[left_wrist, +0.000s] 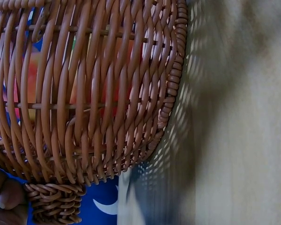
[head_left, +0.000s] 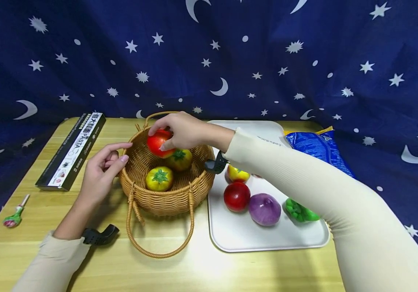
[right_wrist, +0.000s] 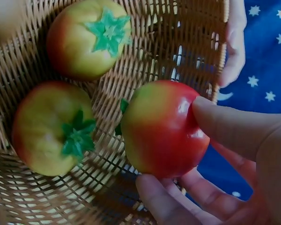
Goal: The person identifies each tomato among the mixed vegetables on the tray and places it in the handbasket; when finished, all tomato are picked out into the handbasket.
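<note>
A toy tomato, red with a yellowish side, is held between the thumb and fingers of my right hand inside the upper part of a wicker basket. Two more yellow-and-red tomatoes with green leafy tops lie in the basket: a nearer tomato and a farther tomato. At the basket's left rim is my left hand, its index finger reaching the rim and the thumb close by. The left wrist view shows mostly woven wall, with part of that hand at the lower left corner.
Right of the basket, a white tray holds a dark red round fruit, a purple onion, a green pepper and a partly hidden yellow-red piece. A blue bag, black pasta box and lollipop lie around.
</note>
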Tool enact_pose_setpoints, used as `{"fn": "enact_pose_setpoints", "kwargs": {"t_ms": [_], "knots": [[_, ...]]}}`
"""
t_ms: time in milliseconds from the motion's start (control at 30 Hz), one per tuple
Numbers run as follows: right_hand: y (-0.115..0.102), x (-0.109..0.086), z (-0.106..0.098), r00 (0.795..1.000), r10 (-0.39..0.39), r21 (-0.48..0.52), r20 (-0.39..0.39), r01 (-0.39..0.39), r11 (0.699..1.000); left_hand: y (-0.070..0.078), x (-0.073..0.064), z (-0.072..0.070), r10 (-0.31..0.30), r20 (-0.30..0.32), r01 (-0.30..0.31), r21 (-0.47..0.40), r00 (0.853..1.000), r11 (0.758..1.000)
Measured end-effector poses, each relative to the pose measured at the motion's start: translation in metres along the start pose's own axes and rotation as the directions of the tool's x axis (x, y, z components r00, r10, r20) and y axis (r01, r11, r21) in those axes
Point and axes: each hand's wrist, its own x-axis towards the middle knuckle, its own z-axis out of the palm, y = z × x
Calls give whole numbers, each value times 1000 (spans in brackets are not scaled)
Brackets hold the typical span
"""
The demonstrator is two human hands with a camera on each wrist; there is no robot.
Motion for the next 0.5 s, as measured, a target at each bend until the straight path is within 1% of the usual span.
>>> {"fn": "enact_pose_setpoints", "kwargs": {"t_ms": [133, 267, 367, 433, 500], "knots": [[1, 9, -1, 997, -27, -23, 75, 29, 999, 3, 0, -2, -1, -12, 1, 15, 1000, 1000], [-3, 14, -5, 985, -40, -13, 168, 43, 999, 3, -2, -3, -13, -10, 13, 12, 1000, 1000], [-9, 17, -7, 976, -43, -6, 215, 46, 999, 2, -2, -2, -16, -4, 16, 7, 1000, 1000], [-11, 21, -7, 969, -43, -23, 244, 50, 998, 1, -2, 0, -14, -4, 14, 0, 1000, 1000], [-13, 23, -3, 961, -35, -63, 275, 54, 997, 1, -1, 2, -11, -2, 11, -9, 1000, 1000]]}}
